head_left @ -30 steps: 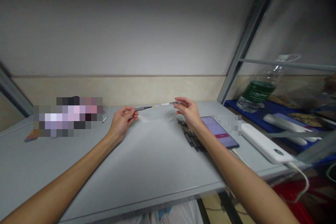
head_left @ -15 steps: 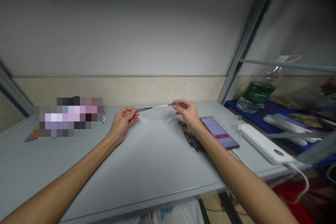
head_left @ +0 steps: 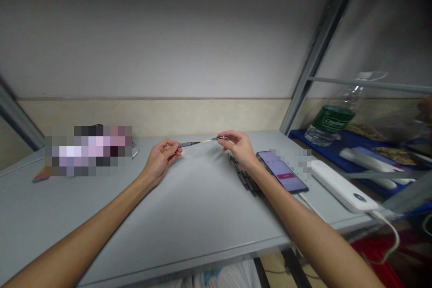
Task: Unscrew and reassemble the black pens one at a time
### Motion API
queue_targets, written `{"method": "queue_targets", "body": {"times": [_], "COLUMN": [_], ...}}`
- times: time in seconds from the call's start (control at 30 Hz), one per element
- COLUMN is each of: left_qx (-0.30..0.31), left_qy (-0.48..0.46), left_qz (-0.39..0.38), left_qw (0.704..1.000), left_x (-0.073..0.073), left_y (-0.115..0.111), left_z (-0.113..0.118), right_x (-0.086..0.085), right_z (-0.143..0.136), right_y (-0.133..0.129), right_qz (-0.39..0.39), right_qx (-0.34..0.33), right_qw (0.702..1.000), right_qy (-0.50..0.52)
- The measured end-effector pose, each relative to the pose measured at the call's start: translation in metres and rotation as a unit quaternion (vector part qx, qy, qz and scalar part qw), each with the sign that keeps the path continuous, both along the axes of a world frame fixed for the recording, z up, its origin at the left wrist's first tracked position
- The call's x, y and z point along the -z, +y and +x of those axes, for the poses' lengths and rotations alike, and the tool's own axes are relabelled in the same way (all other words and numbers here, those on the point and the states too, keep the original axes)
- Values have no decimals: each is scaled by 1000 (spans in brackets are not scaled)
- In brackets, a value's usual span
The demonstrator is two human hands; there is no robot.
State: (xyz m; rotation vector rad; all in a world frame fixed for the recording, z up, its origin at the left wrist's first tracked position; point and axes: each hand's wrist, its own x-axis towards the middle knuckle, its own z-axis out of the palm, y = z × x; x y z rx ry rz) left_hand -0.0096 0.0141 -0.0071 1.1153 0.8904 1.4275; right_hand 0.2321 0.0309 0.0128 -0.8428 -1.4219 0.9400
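My left hand (head_left: pixel 164 158) pinches the dark grey grip section of a pen (head_left: pixel 185 145) between thumb and fingers. A thin, pale refill (head_left: pixel 206 141) with a yellowish band runs rightward out of the grip. Closed on the other end, my right hand (head_left: pixel 236 146) holds a slim, shiny pen barrel (head_left: pixel 220 138), mostly hidden by the fingers. The refill's far end meets the barrel; whether it sits inside is too small to tell. Both hands are raised a little over the grey table (head_left: pixel 189 207). Several dark pens (head_left: pixel 245 179) lie side by side below my right wrist.
Right of the pens lie a lit phone (head_left: pixel 281 171) and a white power bank (head_left: pixel 342 185) with a cable. A water bottle (head_left: pixel 332 119) stands on a blue shelf behind a metal rail (head_left: pixel 371 83). Blurred-out items (head_left: pixel 89 150) lie at the left.
The barrel in my right hand and the grip in my left have come closer together, so less of the refill shows between them. The pens on the table have not moved.
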Motion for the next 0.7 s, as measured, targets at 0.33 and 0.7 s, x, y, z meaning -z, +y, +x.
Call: {"method": "queue_targets", "body": {"times": [0.33,0.7], "left_qx": [43,-17], "left_qy": [13,103], "left_qz": [-18,74], "left_qw": [999,992], "left_x": [3,5], "left_y": [-2,-1], "left_z": [1,1], "right_x": [7,11], "right_z": [-1,-3], "right_y": [-3,-1], "right_qz": [2,-46], "right_qx": [-12,-92], "right_qw": [997,984], "right_qy": [-79,-146]}}
